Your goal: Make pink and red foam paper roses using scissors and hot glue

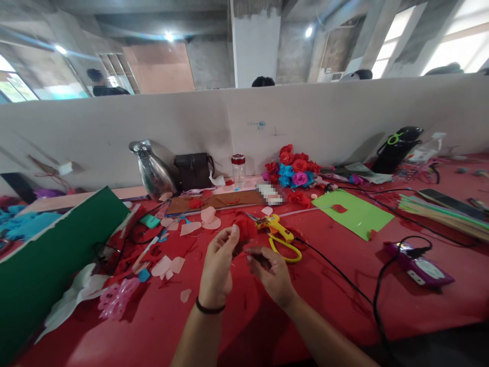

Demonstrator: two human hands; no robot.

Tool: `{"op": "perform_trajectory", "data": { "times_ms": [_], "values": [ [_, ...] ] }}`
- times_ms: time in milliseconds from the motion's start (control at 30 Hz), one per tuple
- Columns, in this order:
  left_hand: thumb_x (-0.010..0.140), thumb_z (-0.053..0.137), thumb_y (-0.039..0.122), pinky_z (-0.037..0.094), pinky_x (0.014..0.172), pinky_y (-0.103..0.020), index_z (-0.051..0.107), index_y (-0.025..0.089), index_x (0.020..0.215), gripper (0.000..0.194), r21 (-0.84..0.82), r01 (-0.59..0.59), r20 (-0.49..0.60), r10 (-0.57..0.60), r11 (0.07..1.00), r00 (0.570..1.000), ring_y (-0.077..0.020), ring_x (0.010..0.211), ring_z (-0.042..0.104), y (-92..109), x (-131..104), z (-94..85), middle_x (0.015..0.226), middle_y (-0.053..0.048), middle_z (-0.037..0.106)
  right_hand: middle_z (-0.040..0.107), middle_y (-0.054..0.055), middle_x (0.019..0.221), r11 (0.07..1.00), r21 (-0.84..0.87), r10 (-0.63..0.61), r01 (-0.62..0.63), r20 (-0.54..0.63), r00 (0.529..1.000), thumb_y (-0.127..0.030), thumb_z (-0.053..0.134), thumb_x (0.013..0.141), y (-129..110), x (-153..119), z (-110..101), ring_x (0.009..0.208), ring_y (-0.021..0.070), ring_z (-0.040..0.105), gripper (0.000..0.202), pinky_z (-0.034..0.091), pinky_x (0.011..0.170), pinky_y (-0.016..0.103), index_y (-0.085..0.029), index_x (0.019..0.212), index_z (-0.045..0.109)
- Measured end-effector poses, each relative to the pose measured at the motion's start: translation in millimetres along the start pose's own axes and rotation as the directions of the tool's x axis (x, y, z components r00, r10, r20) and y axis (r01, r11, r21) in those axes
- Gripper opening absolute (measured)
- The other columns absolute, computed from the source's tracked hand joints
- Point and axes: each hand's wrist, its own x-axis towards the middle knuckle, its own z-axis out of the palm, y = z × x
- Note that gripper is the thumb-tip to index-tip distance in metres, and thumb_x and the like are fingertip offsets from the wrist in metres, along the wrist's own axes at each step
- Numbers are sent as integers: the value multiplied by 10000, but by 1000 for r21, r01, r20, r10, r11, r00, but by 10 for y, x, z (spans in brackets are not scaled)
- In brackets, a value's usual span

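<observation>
Head view: the left hand (218,262) clamps a thin red piece (245,232) between its fingers, above the red table (153,334), while the right hand's (275,275) fingertips bunch beside it, grip unclear; a light, steady pinch should avoid creasing.

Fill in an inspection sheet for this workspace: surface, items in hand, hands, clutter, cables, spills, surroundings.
Surface: red table, scraps strewn mostly left.
Items: red material at the hands; yellow-handled scissors beside them; paper flowers behind.
Left hand: fingers curled beside red material, grip unclear.
Right hand: fingers curled, grip unclear.
Clutter: pink petals, green sheet, metal flask, dark bag.
Cables: black, loose; one plugged into purple block.
Spills: nothing seen.
Surroundings: pale partition, people beyond.
</observation>
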Motion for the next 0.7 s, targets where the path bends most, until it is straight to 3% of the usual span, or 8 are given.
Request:
{"op": "perform_trajectory", "data": {
  "times_ms": [167,367,533,700],
  "values": [
    [448,790,154,463,624,-205,570,190,788,407,-95,48,11,-47,994,999,-104,619,623,-4,-34,-26,652,42,641,626,21,655,999,-6,-32,32,9,999,-283,597,753,-19,1,1,518,113,532,145,459,516,238,-181,821,676],
    [476,788,237,452,589,-219,588,147,642,275,-100,91,-20,-93,991,995,-124,582,631,0,10,-30,586,22,621,629,25,683,1000,-4,-18,18,16,1000,-258,594,748,-11,0,-6,530,115,540,136,453,522,233,-182,830,671],
    [482,793,242,434,562,-203,601,142,609,251,-117,55,-25,-58,992,998,-101,558,610,3,2,4,580,23,625,609,18,649,1000,-8,-7,7,18,1000,-262,589,757,-13,6,-2,516,116,529,137,439,506,234,-179,834,665],
    [496,795,195,459,622,-197,571,157,689,298,-196,54,-37,-62,979,997,-107,635,639,-104,-43,33,628,29,646,619,14,660,1000,13,-8,7,39,999,-269,593,764,-46,14,7,532,113,532,132,445,522,229,-177,830,661]
  ]
}}
